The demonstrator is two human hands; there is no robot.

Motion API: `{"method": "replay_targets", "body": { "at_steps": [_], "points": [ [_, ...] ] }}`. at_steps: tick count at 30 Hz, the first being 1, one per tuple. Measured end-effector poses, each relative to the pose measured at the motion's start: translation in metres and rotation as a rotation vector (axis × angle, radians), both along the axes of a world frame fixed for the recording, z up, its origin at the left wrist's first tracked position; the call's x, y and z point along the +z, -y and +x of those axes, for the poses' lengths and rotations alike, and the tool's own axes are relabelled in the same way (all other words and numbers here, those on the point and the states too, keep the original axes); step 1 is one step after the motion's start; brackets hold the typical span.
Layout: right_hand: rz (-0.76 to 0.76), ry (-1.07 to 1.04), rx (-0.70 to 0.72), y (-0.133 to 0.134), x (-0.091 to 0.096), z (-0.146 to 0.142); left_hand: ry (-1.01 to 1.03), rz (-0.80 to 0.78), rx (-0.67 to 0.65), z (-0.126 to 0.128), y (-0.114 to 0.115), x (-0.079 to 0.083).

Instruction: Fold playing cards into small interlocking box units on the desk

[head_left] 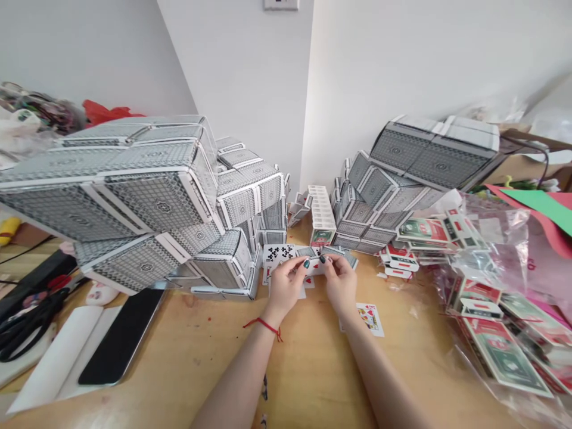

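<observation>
Over the wooden table [214, 357] my left hand [286, 285] and my right hand [340, 281] meet, both with fingers pinched on the same playing card [315, 266], a card with red pips. My left wrist wears a red string. More playing cards [277, 254] lie face up just behind my hands, one showing black clubs. A face card [370, 317] lies flat on the table by my right forearm.
A big structure of grey-backed folded cards [147, 196] fills the left. A second card structure [402, 173] stands at the right. Green and red card boxes [491, 339] lie in clear plastic at far right. A black phone [123, 336] and black scissors [27, 325] lie at left.
</observation>
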State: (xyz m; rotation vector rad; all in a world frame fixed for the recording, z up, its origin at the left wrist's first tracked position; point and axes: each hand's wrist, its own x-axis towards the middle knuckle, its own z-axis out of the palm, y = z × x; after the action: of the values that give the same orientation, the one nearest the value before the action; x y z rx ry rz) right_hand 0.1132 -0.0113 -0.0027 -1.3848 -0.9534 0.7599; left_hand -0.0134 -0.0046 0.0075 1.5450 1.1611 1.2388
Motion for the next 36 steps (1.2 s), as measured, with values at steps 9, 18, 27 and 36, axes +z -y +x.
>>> {"method": "replay_targets", "body": {
  "at_steps": [9,18,27,36],
  "points": [
    [-0.027,-0.156,0.048,-0.003,-0.004,0.000,0.159,-0.203,-0.064,0.001,-0.008,-0.002],
    [-0.056,-0.309,0.315,0.001,0.005,-0.013,0.193,-0.137,0.194,-0.002,-0.012,-0.013],
    [-0.084,-0.347,0.180,0.000,0.003,-0.007,0.006,-0.064,0.090,0.001,-0.005,-0.009],
    [-0.100,-0.135,0.176,0.000,0.002,-0.006,-0.334,0.075,0.130,0.001,0.001,-0.002]
  ]
}}
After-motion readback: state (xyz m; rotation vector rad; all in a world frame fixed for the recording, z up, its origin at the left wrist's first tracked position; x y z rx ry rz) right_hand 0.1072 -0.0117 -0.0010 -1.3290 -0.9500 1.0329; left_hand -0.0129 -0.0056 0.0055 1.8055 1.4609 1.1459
